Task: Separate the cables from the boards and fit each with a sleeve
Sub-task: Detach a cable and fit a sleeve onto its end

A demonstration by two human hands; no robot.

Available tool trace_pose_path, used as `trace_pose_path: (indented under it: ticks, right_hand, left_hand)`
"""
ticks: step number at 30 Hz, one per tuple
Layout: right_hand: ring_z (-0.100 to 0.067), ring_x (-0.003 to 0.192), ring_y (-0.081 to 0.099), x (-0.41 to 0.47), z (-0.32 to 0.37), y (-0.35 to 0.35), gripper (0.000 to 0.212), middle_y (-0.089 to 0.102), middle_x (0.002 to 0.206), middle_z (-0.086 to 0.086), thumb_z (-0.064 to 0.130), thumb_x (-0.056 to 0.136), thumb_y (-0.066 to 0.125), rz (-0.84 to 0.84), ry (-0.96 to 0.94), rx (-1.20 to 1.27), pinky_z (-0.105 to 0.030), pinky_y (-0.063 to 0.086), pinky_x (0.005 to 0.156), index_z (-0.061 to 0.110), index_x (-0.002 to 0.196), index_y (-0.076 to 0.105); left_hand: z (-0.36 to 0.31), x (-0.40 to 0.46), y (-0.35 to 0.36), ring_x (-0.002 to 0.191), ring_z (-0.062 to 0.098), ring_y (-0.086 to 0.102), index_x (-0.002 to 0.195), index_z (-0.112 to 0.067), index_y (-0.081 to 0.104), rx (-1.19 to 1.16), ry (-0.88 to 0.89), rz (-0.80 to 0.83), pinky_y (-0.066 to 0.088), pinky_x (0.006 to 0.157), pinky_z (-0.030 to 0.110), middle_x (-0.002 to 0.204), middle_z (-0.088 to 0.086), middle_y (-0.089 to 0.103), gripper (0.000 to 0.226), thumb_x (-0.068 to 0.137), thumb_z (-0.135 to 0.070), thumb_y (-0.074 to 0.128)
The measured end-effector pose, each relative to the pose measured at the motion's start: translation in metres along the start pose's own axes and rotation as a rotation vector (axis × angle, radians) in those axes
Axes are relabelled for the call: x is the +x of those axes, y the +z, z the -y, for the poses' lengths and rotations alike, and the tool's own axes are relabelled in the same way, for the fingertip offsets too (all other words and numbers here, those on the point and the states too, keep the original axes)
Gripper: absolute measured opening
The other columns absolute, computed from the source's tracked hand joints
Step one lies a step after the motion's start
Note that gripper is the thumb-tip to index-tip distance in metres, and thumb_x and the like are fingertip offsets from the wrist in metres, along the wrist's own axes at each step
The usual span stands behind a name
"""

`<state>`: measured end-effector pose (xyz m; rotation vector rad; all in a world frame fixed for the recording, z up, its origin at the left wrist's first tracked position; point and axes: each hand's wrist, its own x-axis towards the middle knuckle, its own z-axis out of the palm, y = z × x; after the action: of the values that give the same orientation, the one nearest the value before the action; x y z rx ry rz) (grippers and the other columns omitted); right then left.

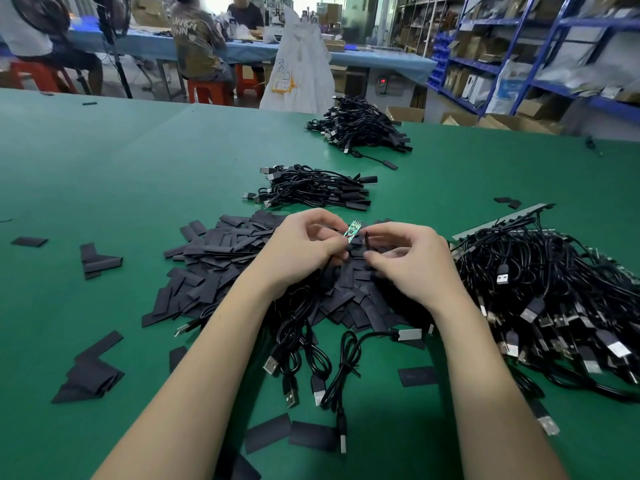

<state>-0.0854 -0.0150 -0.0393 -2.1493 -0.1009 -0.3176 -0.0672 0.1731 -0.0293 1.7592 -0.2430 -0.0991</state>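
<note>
Over the heap of black sleeves (221, 268) on the green tabletop (104, 174), the left hand (304, 247) pinches a small green board (354, 231). The right hand (408, 261) pinches a sleeve (366, 241) just beside it. Unsorted cables (540, 285) lie right; 2 finished bundles (315, 187) sit farther off.

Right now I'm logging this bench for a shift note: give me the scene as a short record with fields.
surface: green table
left hand: pinches the small green board
right hand: pinches a black sleeve at the board's lower end
under hands: heap of flat black sleeves
right side: tangled pile of black USB cables, some on board strips
far side: two piles of sleeved cables
step: sleeve fit in progress, judged
</note>
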Motion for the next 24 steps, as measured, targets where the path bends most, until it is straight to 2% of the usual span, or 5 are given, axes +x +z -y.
trace_pose_path:
  ticks: [3, 8, 16, 20, 24]
  right_hand:
    - [-0.008, 0.070, 0.074, -0.003, -0.002, 0.008, 0.032, 0.077, 0.093, 0.019, 0.008, 0.081, 0.079, 0.008, 0.005, 0.097, -0.021, 0.058, 0.077, 0.035, 0.099, 0.078]
    - [-0.022, 0.079, 0.078, -0.006, -0.010, 0.014, 0.027, 0.079, 0.100, 0.005, 0.012, 0.081, 0.084, 0.038, 0.066, 0.317, -0.044, 0.062, 0.084, 0.021, 0.105, 0.078]
    - [-0.014, 0.094, 0.076, -0.007, -0.017, 0.009, 0.028, 0.080, 0.096, 0.003, 0.011, 0.079, 0.086, -0.035, 0.073, 0.417, -0.040, 0.061, 0.088, 0.017, 0.105, 0.080]
    - [-0.012, 0.089, 0.077, -0.008, -0.017, 0.006, 0.024, 0.080, 0.092, 0.004, 0.011, 0.079, 0.086, -0.042, 0.077, 0.485, -0.024, 0.060, 0.076, 0.023, 0.099, 0.080]
    - [-0.013, 0.084, 0.076, -0.009, -0.010, 0.004, 0.019, 0.080, 0.091, -0.004, 0.006, 0.079, 0.084, -0.091, 0.138, 0.649, -0.021, 0.058, 0.075, 0.018, 0.093, 0.081]
  left_hand:
    - [0.000, -0.001, 0.002, 0.081, 0.029, 0.074, 0.095, -0.015, 0.069, -0.020, 0.004, 0.003, 0.047, 0.056, 0.015, 0.080, 0.008, 0.077, 0.013, 0.091, -0.003, 0.068]
    - [0.000, -0.003, 0.005, 0.055, 0.003, 0.063, 0.093, -0.013, 0.069, -0.051, 0.016, 0.019, 0.044, 0.052, 0.011, 0.068, -0.005, 0.073, 0.015, 0.090, 0.002, 0.068]
    - [-0.001, -0.004, 0.005, 0.067, 0.014, 0.072, 0.097, -0.011, 0.069, -0.054, -0.001, 0.031, 0.047, 0.056, 0.011, 0.079, 0.009, 0.077, 0.011, 0.092, -0.002, 0.068]
    - [-0.002, -0.006, 0.003, 0.068, 0.018, 0.072, 0.098, -0.011, 0.069, -0.063, -0.019, 0.044, 0.047, 0.056, 0.013, 0.080, 0.011, 0.076, 0.009, 0.093, -0.004, 0.068]
    - [-0.004, -0.007, 0.004, 0.066, 0.016, 0.071, 0.099, -0.010, 0.069, -0.053, -0.032, 0.055, 0.046, 0.055, 0.012, 0.079, 0.011, 0.076, 0.008, 0.093, -0.004, 0.068]
